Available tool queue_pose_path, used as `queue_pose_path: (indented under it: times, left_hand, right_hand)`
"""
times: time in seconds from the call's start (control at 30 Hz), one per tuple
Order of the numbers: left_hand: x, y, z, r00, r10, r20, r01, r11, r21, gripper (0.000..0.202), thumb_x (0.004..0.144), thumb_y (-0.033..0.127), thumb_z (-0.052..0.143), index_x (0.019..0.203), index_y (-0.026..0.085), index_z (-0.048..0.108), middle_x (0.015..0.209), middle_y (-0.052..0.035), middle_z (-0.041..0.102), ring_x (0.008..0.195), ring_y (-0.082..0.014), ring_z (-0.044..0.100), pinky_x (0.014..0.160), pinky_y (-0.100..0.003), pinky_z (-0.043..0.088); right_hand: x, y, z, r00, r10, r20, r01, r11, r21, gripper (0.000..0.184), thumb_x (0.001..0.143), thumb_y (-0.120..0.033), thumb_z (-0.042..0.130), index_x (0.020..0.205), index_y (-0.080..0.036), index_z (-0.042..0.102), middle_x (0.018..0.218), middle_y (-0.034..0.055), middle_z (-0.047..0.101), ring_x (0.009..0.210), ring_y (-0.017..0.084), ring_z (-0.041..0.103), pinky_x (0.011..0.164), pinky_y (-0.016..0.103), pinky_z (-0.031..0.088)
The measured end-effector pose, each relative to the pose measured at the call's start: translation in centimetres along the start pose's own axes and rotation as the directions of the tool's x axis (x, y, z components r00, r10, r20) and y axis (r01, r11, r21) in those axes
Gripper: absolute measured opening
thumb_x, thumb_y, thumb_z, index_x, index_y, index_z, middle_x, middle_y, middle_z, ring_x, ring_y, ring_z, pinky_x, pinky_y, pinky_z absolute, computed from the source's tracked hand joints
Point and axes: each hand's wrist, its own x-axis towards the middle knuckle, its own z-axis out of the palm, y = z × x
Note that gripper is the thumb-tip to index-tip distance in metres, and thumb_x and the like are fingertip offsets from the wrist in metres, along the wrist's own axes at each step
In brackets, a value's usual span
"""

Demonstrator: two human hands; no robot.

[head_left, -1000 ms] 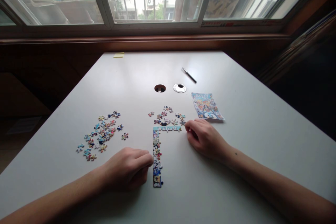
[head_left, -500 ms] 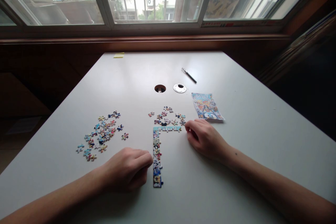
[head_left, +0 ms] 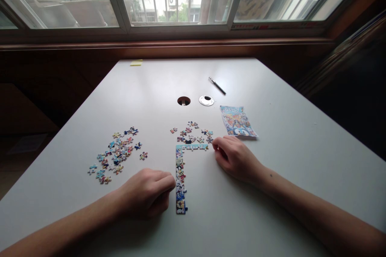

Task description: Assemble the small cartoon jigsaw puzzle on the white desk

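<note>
An L-shaped strip of joined puzzle pieces (head_left: 181, 176) lies on the white table (head_left: 271, 160). My left hand (head_left: 147, 194) rests curled on the table, its fingertips against the strip's left edge. Beside the right end of the strip's top row sits my right hand (head_left: 235, 158), fingers bent inward; I cannot make out anything in them. A small cluster of loose pieces (head_left: 193, 131) lies just beyond the strip. A larger scatter of loose pieces (head_left: 116, 154) lies to the left.
A printed picture card (head_left: 237, 121) lies right of the loose pieces. Farther back are a round cable hole (head_left: 183, 100), its silver cap (head_left: 206, 100), a pen (head_left: 217, 86) and a yellow note (head_left: 136, 63). A window runs along the far wall.
</note>
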Motion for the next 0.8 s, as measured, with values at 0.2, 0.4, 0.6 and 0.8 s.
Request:
queue_pose_path:
  times: [0.2, 0.4, 0.6, 0.8]
  left_hand:
    - [-0.08, 0.12, -0.12, 1.000, 0.007, -0.008, -0.007, 1.000, 0.001, 0.014, 0.081, 0.008, 0.040, 0.080, 0.022, 0.037, 0.070, 0.0010, 0.046, 0.058, -0.0144, 0.036, 0.053, -0.029, 0.027]
    - [0.06, 0.06, -0.17, 1.000, 0.005, -0.002, -0.005, 1.000, -0.006, 0.014, 0.082, 0.008, 0.040, 0.081, 0.022, 0.036, 0.070, 0.0010, 0.046, 0.058, -0.0144, 0.035, 0.054, -0.029, 0.027]
    - [-0.03, 0.05, -0.12, 1.000, 0.002, 0.009, -0.002, 1.000, 0.006, 0.014, 0.082, 0.009, 0.040, 0.081, 0.022, 0.036, 0.071, 0.0010, 0.046, 0.059, -0.0147, 0.036, 0.054, -0.029, 0.028]
    - [-0.12, 0.02, -0.05, 1.000, 0.001, 0.003, -0.001, 1.000, 0.007, 0.014, 0.082, 0.009, 0.041, 0.081, 0.022, 0.036, 0.071, 0.0011, 0.046, 0.059, -0.0147, 0.036, 0.054, -0.029, 0.028]
  right_hand:
    - [-0.04, -0.02, -0.08, 1.000, 0.001, 0.001, -0.001, 1.000, 0.000, 0.012, 0.084, -0.008, 0.049, 0.087, -0.019, 0.052, 0.072, 0.0028, 0.056, 0.069, 0.019, 0.050, 0.070, 0.031, 0.038]
    - [0.00, -0.08, -0.17, 1.000, -0.002, -0.004, 0.002, 1.000, 0.001, 0.013, 0.083, -0.007, 0.049, 0.086, -0.020, 0.052, 0.072, 0.0029, 0.056, 0.069, 0.019, 0.050, 0.070, 0.031, 0.038]
    - [0.00, -0.04, -0.13, 1.000, -0.005, 0.003, 0.005, 1.000, 0.000, 0.012, 0.084, -0.008, 0.049, 0.087, -0.019, 0.051, 0.072, 0.0026, 0.055, 0.069, 0.019, 0.050, 0.069, 0.031, 0.038]
    - [-0.01, -0.01, -0.07, 1.000, -0.004, -0.003, 0.004, 1.000, -0.004, 0.011, 0.084, -0.008, 0.049, 0.087, -0.019, 0.052, 0.073, 0.0028, 0.056, 0.069, 0.019, 0.050, 0.070, 0.031, 0.038]
